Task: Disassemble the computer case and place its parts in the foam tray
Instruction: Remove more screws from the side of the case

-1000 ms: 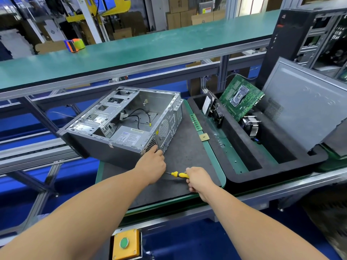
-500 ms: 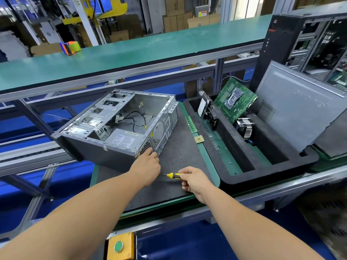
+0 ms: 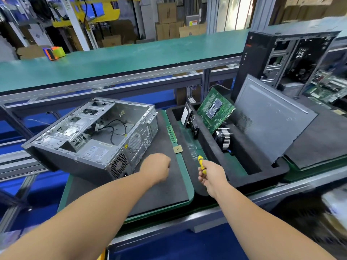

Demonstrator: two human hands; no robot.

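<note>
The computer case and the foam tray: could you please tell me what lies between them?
In the head view, a green memory stick and a small square processor chip lie between the computer case and the foam tray.

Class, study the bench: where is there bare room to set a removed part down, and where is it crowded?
Free: the dark mat between the computer case and the foam tray, near the left hand; also the tray's front trough below the heatsink. Crowded: the tray's back, with the motherboard and side panel. The right hand holds the screwdriver.

The light is bright and even, with soft, faint shadows. Straight lines bend near the edges. The far-off parts and bottom corners look blurry.
</note>
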